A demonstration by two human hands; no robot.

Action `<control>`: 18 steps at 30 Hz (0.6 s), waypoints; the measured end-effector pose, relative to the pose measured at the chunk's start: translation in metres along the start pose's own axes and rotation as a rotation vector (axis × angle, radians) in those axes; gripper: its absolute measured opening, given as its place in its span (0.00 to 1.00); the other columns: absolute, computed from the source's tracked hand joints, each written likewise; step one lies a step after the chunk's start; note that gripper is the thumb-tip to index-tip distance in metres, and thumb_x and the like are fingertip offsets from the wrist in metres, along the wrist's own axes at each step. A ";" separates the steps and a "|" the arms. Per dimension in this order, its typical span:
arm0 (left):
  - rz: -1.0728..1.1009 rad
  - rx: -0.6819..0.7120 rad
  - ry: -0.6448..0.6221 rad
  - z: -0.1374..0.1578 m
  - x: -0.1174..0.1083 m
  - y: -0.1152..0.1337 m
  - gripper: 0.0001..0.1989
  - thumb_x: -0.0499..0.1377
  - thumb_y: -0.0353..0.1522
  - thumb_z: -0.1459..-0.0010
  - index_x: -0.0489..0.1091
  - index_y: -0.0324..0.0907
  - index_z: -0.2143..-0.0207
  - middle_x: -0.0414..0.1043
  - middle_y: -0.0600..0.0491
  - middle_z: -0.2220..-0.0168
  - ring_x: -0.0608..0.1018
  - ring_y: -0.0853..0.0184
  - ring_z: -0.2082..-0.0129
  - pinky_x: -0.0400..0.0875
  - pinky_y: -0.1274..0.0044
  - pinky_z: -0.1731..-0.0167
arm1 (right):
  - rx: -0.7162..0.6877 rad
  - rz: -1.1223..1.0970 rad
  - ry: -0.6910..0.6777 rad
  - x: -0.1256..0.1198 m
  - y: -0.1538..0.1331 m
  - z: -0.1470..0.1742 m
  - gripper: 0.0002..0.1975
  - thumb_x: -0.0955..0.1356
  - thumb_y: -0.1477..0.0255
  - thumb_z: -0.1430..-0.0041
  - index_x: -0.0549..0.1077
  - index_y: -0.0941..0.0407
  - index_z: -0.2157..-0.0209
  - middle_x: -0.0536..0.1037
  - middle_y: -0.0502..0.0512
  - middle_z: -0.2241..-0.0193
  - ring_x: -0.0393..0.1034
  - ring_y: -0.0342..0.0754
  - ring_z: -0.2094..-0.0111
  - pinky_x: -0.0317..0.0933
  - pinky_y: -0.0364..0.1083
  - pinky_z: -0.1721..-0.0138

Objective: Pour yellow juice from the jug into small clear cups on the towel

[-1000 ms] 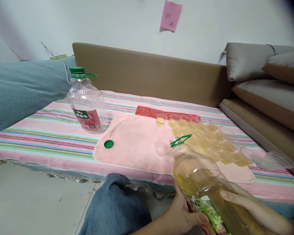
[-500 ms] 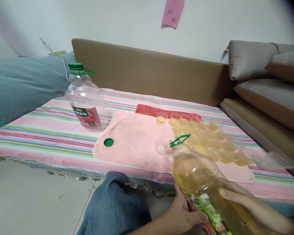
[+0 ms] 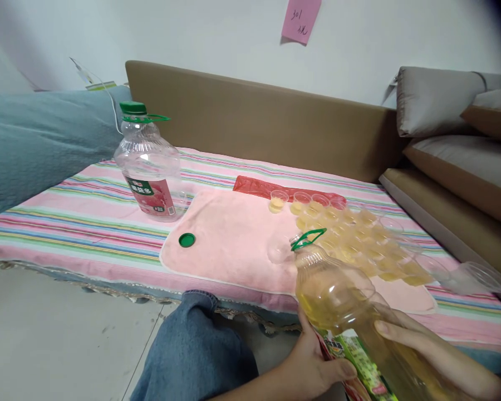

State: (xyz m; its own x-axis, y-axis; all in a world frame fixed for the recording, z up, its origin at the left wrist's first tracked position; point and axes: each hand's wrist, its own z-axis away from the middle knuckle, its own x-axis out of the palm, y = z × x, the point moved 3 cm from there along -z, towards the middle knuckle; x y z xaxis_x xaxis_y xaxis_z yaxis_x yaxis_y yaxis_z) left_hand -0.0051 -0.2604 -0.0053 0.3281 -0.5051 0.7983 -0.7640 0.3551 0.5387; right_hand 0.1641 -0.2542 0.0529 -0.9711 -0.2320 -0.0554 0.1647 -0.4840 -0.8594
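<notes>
Between both hands lies a large clear bottle (image 3: 338, 295) of yellow liquid, tilted with its uncapped neck and green carry ring toward the far left. My left hand (image 3: 317, 362) grips it low, around the label. My right hand (image 3: 413, 340) is wrapped along its other side. By the mouth stands a clear plastic cup (image 3: 279, 249), partly hidden by the bottle neck; I cannot tell whether liquid is in it. Behind and right of the bottle, several small cups (image 3: 359, 239) with yellow liquid stand packed together. A green cap (image 3: 187, 240) rests on the pink mat (image 3: 229, 239).
A capped, clear big bottle (image 3: 150, 172) with a pink label stands at left. A red plastic bag (image 3: 254, 186) lies behind the mat. Stacked clear cups (image 3: 480, 277) lie on their side at right, near piled cushions (image 3: 459, 161). My knee (image 3: 200, 340) is at the front edge.
The view has shifted slightly, so the scene sits a little further right. Both hands keep their hold on the tilted bottle, which has hardly moved.
</notes>
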 end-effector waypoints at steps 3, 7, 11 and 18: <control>0.006 0.009 0.003 0.000 0.000 -0.001 0.54 0.70 0.41 0.54 0.36 0.52 0.35 0.54 0.40 0.35 0.62 0.53 0.36 0.55 0.59 0.38 | -0.010 0.017 0.009 0.001 -0.002 -0.001 0.26 0.72 0.58 0.48 0.73 0.44 0.47 0.72 0.51 0.43 0.65 0.63 0.43 0.61 0.56 0.42; -0.001 0.018 0.008 0.000 -0.001 -0.001 0.54 0.70 0.42 0.54 0.37 0.52 0.35 0.55 0.40 0.35 0.61 0.53 0.36 0.53 0.59 0.37 | 0.001 0.047 0.025 0.002 -0.004 -0.002 0.28 0.72 0.56 0.49 0.71 0.43 0.45 0.72 0.51 0.43 0.66 0.63 0.43 0.63 0.56 0.43; 0.006 0.022 0.003 0.000 0.000 0.000 0.53 0.70 0.41 0.54 0.37 0.52 0.35 0.55 0.41 0.35 0.62 0.53 0.36 0.53 0.58 0.37 | 0.031 0.064 0.023 0.002 -0.003 -0.002 0.31 0.72 0.55 0.49 0.70 0.44 0.44 0.72 0.53 0.44 0.68 0.64 0.45 0.65 0.57 0.46; 0.009 0.015 0.006 0.001 -0.001 -0.001 0.53 0.69 0.42 0.53 0.36 0.51 0.36 0.55 0.39 0.35 0.62 0.53 0.36 0.52 0.58 0.37 | 0.036 0.051 0.003 0.003 -0.004 -0.003 0.29 0.71 0.55 0.47 0.70 0.46 0.44 0.69 0.54 0.41 0.64 0.64 0.42 0.58 0.60 0.41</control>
State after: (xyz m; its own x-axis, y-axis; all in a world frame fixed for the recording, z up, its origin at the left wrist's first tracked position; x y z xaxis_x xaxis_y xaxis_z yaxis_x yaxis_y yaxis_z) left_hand -0.0051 -0.2607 -0.0067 0.3246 -0.4974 0.8045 -0.7752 0.3475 0.5276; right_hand 0.1604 -0.2502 0.0549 -0.9619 -0.2547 -0.0998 0.2197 -0.5021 -0.8364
